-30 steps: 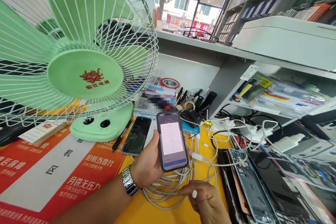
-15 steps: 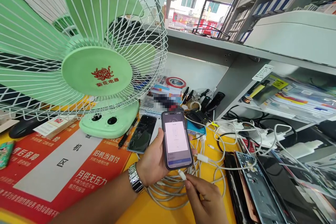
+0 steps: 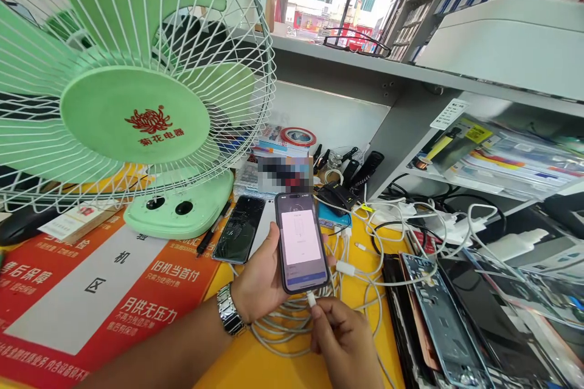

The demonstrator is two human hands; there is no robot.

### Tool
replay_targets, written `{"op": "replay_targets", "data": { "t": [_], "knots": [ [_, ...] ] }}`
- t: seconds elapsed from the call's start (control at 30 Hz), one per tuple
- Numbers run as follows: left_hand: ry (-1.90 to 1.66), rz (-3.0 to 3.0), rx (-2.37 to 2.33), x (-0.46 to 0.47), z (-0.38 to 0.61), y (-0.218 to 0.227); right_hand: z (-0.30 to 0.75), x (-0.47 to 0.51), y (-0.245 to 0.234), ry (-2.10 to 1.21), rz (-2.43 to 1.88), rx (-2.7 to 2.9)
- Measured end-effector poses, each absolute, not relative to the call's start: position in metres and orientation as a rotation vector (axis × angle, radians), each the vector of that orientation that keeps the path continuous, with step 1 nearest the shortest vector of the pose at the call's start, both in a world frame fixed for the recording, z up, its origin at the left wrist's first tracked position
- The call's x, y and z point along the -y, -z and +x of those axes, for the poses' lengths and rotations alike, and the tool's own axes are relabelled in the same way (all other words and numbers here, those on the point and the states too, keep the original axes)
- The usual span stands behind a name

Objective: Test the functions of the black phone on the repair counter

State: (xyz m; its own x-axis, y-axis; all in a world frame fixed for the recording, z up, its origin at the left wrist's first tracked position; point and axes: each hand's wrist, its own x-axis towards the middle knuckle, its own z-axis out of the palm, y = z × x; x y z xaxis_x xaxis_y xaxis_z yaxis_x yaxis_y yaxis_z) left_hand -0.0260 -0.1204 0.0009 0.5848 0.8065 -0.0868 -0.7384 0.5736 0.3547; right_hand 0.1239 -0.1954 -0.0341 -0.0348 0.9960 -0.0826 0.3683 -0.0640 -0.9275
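Observation:
A smartphone (image 3: 302,243) with a lit screen and a white pop-up lies in my left hand (image 3: 260,282), thumb along its left edge. Below its bottom edge, my right hand (image 3: 344,334) pinches the white plug of a charging cable (image 3: 311,298). The plug's tip is at the phone's bottom edge; whether it sits inside the port I cannot tell. Coiled white cable (image 3: 278,328) lies on the yellow table under both hands. Left of the held phone rests a dark phone with a cracked screen (image 3: 239,228), a black pen (image 3: 213,230) beside it.
A green fan (image 3: 137,115) fills the left side, its base on a red and grey printed mat (image 3: 59,316). Phone parts and panels (image 3: 438,316) are stacked at right. White cables and chargers (image 3: 401,219) tangle behind them, below a grey shelf (image 3: 387,73).
My right hand has brought the cable plug up against the phone's bottom edge; before, a small gap showed there. The whole view has shifted slightly.

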Motion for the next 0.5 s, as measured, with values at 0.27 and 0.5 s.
{"op": "replay_targets", "data": {
  "t": [0.27, 0.5],
  "knots": [
    [-1.0, 0.338, -0.341, 0.13, -0.015, 0.003, 0.118, 0.195, 0.032, -1.43, -1.366, 1.261],
    [-0.885, 0.345, -0.336, 0.129, -0.016, 0.003, 0.12, 0.195, 0.034, -1.457, -1.333, 1.363]
  ]
}}
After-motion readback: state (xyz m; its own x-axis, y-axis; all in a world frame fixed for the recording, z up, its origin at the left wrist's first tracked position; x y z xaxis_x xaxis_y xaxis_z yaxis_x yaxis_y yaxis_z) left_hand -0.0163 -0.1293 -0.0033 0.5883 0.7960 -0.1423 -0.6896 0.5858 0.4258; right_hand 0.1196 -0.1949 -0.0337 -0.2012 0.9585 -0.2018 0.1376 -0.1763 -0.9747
